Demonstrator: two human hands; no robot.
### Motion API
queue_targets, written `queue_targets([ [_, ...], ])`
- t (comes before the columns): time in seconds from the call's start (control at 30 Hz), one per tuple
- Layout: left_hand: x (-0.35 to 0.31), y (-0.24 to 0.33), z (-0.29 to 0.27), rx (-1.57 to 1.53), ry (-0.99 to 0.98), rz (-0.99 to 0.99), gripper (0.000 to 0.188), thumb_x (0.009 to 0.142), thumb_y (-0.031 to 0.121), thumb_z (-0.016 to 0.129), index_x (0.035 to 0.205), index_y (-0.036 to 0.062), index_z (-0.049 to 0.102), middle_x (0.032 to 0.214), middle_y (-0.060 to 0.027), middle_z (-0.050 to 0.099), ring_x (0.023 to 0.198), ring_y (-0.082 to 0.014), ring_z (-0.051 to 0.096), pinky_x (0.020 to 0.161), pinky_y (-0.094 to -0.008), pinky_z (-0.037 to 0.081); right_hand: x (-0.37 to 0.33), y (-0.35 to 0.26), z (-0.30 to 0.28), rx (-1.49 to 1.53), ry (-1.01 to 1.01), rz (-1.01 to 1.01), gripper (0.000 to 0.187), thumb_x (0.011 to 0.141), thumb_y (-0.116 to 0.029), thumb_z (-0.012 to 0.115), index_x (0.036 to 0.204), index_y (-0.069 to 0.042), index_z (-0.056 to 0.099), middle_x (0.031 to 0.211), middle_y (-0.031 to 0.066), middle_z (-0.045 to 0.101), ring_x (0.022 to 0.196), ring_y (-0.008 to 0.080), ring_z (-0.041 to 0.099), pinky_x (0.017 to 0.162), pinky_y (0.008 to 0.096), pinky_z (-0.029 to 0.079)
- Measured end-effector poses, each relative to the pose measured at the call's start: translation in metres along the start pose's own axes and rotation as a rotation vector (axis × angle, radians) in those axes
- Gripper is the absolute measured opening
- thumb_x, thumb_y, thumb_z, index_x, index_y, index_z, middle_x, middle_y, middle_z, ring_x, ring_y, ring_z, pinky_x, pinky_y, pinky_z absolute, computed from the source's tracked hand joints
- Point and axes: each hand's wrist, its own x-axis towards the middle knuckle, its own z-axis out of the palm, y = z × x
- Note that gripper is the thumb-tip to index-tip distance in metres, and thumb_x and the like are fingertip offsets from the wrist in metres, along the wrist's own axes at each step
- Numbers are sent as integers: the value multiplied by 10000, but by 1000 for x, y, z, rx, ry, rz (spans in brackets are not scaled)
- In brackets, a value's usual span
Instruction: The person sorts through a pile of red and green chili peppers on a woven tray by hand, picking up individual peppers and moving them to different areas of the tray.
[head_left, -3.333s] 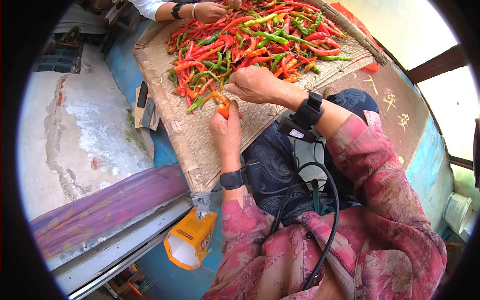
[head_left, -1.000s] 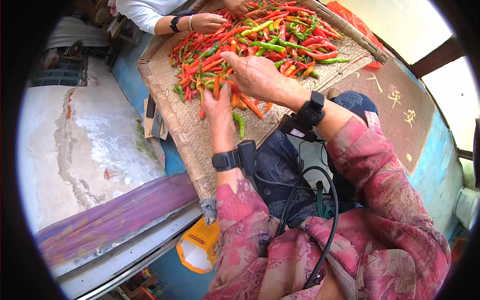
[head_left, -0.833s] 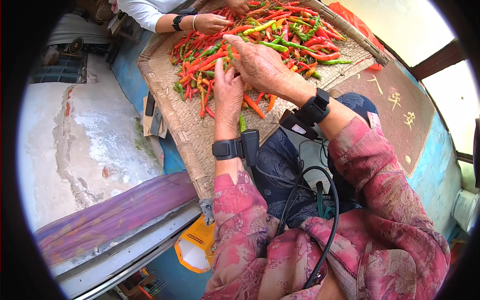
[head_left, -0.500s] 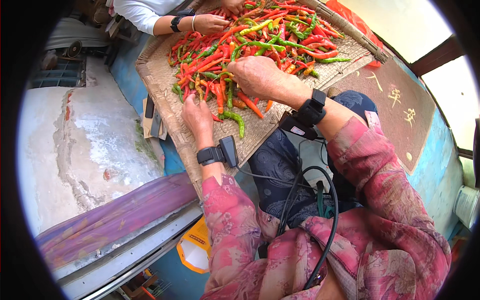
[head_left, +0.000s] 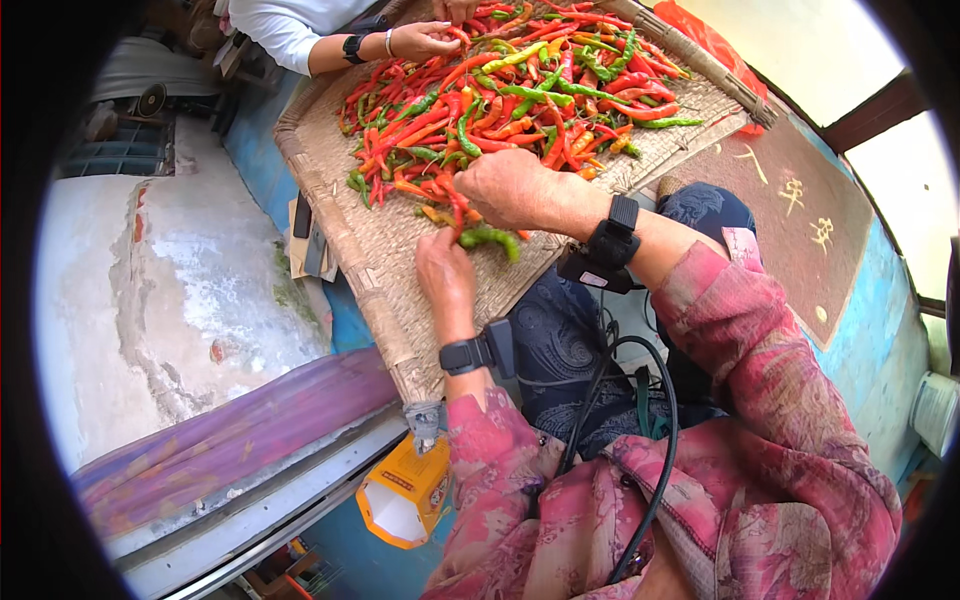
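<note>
A heap of red, green and orange chili peppers (head_left: 540,80) lies on a woven tray (head_left: 385,245) that slopes away from me. My left hand (head_left: 447,280) is at the near edge of the heap, its fingertips pinched on a red chili pepper (head_left: 458,218). Close beside it, my right hand (head_left: 512,190) bends down over the near chilies with its fingers curled; what they hold is hidden under the hand. A curved green chili (head_left: 490,240) lies just below my hands and looks slightly blurred.
Across the tray, another person's hand (head_left: 424,41) picks among the chilies. A black cable (head_left: 672,420) loops over my lap. Below the tray's near corner stands a yellow box (head_left: 405,490). A brown mat (head_left: 790,220) lies to the right.
My left hand has moved right, toward my right hand. My right hand has come down slightly nearer to me. The green chilies under it have shifted. The other person's hand has lifted a red chili.
</note>
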Motion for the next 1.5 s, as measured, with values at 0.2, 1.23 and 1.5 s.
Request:
queue_targets([
  [0.2,-20,20,-16,-170,-24,-61,191,750,-25,523,902,34,622,877,-151,590,868,-335,533,781,-403,421,-7,-23,22,71,-265,-61,150,751,-140,572,857,-44,619,761,146,647,727,316,650,613,420,518],
  [1.23,-34,18,-60,220,36,-418,190,813,117,513,976,35,459,833,-223,591,768,-410,577,654,-507,434,-6,-19,14,464,-274,-22,396,753,-127,573,1142,-84,517,841,208,620,844,368,600,750,459,467],
  [1.5,-24,34,-76,310,53,-364,175,802,128,524,956,45,506,887,-203,560,785,-389,572,680,-478,443,-21,-52,40,466,-189,-203,268,773,-65,523,1039,-52,555,841,208,616,832,359,614,708,439,494],
])
